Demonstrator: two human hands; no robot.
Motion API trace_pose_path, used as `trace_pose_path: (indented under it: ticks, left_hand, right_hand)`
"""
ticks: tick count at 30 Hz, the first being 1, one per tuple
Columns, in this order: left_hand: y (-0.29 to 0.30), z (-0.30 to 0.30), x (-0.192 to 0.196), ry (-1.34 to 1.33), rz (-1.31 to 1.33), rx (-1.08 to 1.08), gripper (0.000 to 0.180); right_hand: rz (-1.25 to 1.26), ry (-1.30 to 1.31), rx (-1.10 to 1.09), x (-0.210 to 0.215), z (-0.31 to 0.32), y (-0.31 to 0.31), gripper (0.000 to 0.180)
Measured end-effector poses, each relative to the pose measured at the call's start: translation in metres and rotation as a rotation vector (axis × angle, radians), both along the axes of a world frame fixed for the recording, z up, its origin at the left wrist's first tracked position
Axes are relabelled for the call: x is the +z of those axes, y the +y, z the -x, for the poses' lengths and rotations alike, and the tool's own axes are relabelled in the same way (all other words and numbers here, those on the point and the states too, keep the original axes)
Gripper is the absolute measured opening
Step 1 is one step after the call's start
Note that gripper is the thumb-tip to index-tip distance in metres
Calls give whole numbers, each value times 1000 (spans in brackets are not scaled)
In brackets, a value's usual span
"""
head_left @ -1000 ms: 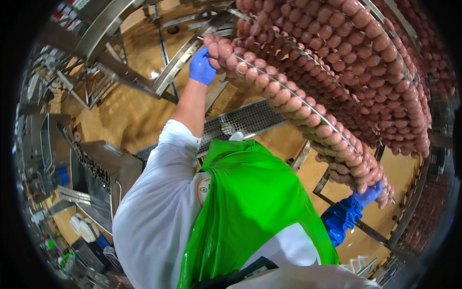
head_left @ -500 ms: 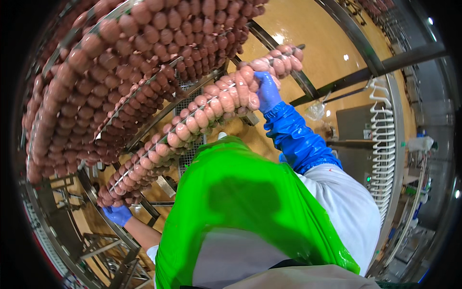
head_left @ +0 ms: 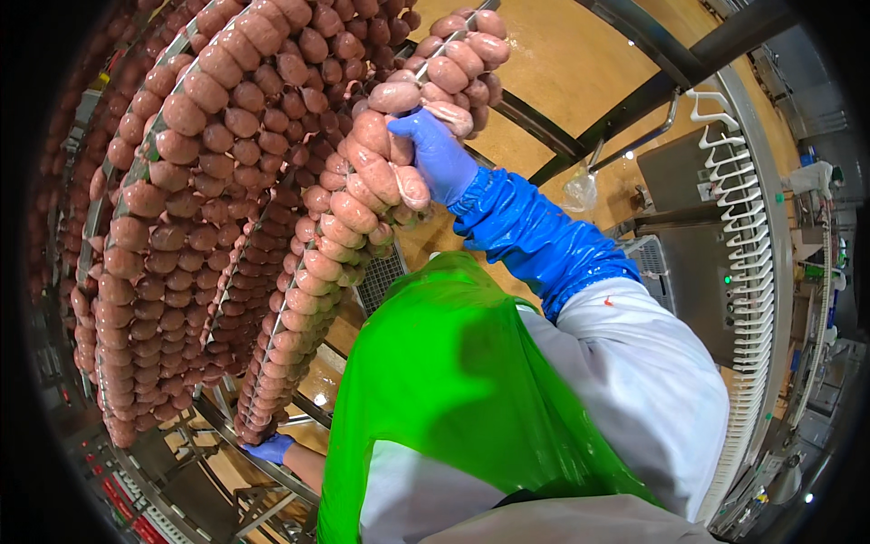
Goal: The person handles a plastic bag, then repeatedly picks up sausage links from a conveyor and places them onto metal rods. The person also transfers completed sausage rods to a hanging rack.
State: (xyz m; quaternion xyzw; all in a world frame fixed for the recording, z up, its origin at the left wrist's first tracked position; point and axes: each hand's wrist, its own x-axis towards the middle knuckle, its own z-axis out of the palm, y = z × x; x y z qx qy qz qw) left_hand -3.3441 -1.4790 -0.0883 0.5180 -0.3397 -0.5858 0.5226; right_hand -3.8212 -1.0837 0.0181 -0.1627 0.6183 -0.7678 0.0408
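A metal stick hung along its length with linked sausages slants across in front of me, its far end up and to the right. My right hand, in a blue glove, grips the loaded stick toward its upper end, the fingers partly hidden behind the links. At the lower end, my gloved left hand is closed around the stick's tip, mostly covered by sausages. Right beside this stick, on the left, hang several more rows of sausages on parallel sticks.
Dark metal frame bars cross above the yellow floor. At right, a long row of white hooks lines a rail next to a grey metal cabinet. A metal grate lies below the held stick.
Both hands have carried the loaded stick leftward, closer to the hanging rows, and it now slants more steeply. My left hand sits lower and farther right in view.
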Motion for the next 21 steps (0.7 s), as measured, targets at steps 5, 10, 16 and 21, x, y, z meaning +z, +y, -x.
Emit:
trace_pose_path:
  ticks: [5, 10, 16, 21]
  left_hand:
    - [18, 14, 13, -48, -45, -24, 59]
    - [-2, -3, 2, -62, -99, -71, 61]
    - [-14, -17, -10, -89, -134, -204, 64]
    - [14, 3, 9, -382, -137, -80, 61]
  right_hand:
    - [62, -480, 103, -17, -6, 11, 12]
    - [75, -435, 5, -72, -11, 5, 20]
    - [-5, -634, -23, -138, -8, 13, 30]
    - [-63, -584, -23, -133, 0, 11, 35]
